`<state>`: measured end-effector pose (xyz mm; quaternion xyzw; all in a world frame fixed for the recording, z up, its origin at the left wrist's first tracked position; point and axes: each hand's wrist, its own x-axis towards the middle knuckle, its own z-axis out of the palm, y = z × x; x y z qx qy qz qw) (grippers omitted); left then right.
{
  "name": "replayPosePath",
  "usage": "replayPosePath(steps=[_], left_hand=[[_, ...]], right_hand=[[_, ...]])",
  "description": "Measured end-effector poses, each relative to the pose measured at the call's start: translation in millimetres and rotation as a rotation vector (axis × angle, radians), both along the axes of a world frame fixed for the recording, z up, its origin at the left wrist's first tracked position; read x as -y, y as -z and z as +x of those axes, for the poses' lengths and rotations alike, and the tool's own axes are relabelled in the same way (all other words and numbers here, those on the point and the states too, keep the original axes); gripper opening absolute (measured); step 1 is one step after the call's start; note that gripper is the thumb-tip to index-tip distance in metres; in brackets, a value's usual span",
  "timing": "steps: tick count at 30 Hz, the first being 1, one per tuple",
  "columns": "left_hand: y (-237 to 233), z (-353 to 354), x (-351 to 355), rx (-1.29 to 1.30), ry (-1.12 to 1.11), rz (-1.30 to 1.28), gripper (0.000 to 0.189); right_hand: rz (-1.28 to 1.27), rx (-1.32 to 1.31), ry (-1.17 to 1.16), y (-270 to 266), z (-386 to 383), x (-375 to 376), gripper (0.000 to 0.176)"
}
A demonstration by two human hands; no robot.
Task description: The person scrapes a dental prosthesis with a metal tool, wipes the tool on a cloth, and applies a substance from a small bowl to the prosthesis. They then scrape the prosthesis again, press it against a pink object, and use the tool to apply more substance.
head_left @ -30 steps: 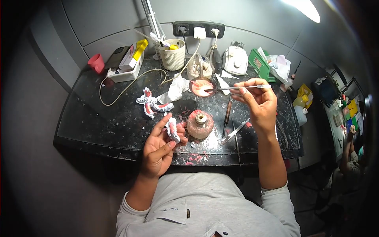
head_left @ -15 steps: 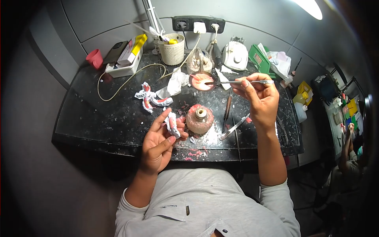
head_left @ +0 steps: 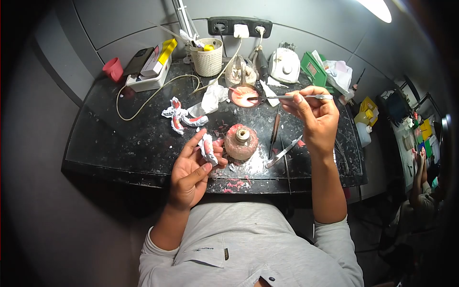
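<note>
My left hand [head_left: 190, 172] grips a small curved white dental piece [head_left: 208, 150] with pink wax along it, held by the fingertips and thumb over the table's front. Raised on the right, my right hand [head_left: 313, 115] pinches a slim metal wax spatula [head_left: 277, 97] that lies level and points left. The spatula's tip reaches into a round pan of pink wax [head_left: 243, 98], part of it melted. Between the hands stands a wax-spattered spirit burner [head_left: 242, 143] with a metal neck. More white pieces with pink wax [head_left: 178, 117] lie beyond my left hand.
A knife [head_left: 284, 153] and other slim tools lie right of the burner. Behind are crumpled tissue [head_left: 213, 99], a white basket [head_left: 208, 60], a white device [head_left: 285, 66] and a green box [head_left: 313, 69]. A cable [head_left: 148, 106] loops across the left. Another person works far right.
</note>
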<state>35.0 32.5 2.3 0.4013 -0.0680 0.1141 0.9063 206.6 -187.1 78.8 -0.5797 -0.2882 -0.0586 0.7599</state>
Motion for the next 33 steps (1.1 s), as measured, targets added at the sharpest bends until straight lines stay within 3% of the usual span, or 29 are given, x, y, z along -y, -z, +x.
replayPosePath(steps=[33], left_hand=[[-0.3, -0.2, 0.9, 0.014, -0.018, 0.042, 0.073]], right_hand=[[0.002, 0.021, 0.011, 2.6, -0.6, -1.2, 0.012]])
